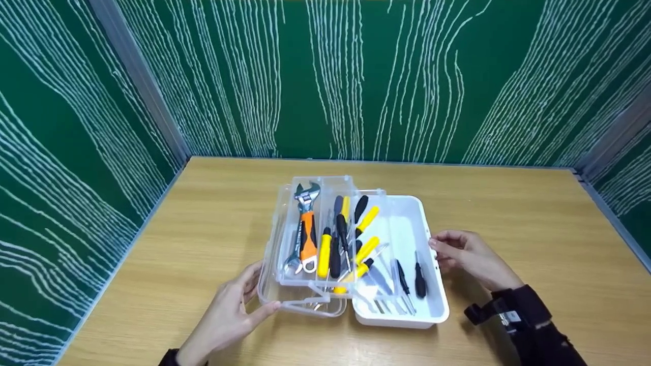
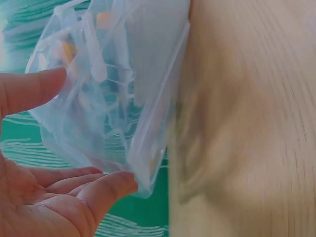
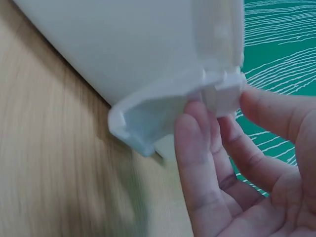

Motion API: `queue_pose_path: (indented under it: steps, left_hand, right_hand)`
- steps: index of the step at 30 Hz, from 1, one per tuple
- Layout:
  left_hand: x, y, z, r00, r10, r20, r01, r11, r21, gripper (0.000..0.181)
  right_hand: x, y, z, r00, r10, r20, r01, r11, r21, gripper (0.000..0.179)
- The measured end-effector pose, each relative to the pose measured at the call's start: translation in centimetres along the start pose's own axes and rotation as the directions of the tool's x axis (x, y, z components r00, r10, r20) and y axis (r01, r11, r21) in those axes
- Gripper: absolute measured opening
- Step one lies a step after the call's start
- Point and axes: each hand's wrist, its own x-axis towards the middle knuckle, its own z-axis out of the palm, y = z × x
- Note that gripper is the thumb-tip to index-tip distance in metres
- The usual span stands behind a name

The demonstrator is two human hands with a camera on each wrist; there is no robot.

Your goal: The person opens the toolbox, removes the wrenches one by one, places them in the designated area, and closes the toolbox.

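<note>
A tool box stands opened, its white base (image 1: 407, 213) at right and its clear plastic lid (image 1: 269, 284) swung out to the left. Over the lid sits a clear tray holding an adjustable wrench (image 1: 308, 234) with an orange-black handle and several yellow and black screwdrivers (image 1: 324, 254). More screwdrivers lie in the base, including a small black one (image 1: 420, 279). My left hand (image 1: 231, 310) holds the lid's front left corner, thumb at the front edge, fingers at the outer side. My right hand (image 1: 470, 256) pinches the latch (image 3: 229, 94) on the base's right side.
The box rests on a wooden table (image 1: 534, 218). Green panels (image 1: 376, 76) with white wavy lines rise behind and at both sides, joined by grey posts (image 1: 142, 81). A black strap with a small device (image 1: 508, 315) is on the right wrist.
</note>
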Motion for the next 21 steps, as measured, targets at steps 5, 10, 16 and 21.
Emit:
queue_pose_path:
  steps: [5, 10, 16, 21]
  left_hand:
    - [2.0, -0.3, 0.6, 0.999, 0.024, 0.025, -0.024, 1.000, -0.009, 0.088]
    - [3.8, -0.6, 1.0, 0.997, 0.042, 0.058, -0.040, 0.999, -0.035, 0.085]
    - [5.1, -1.3, 1.3, 0.996, 0.058, 0.075, -0.052, 0.995, -0.082, 0.088]
    - [5.5, -2.1, 1.6, 0.995, 0.022, 0.101, -0.003, 0.984, -0.178, 0.087]
  right_hand:
    - [0.2, 0.3, -0.6, 0.996, -0.024, -0.089, 0.021, 0.999, -0.038, 0.050]
    - [0.4, 0.7, -0.9, 0.990, -0.006, -0.142, -0.006, 0.997, -0.083, 0.054]
    - [0.2, 0.8, -1.4, 0.989, -0.005, -0.150, -0.013, 0.992, -0.124, 0.056]
    - [0.0, 0.4, -1.7, 0.989, -0.011, -0.150, -0.013, 0.987, -0.162, 0.056]
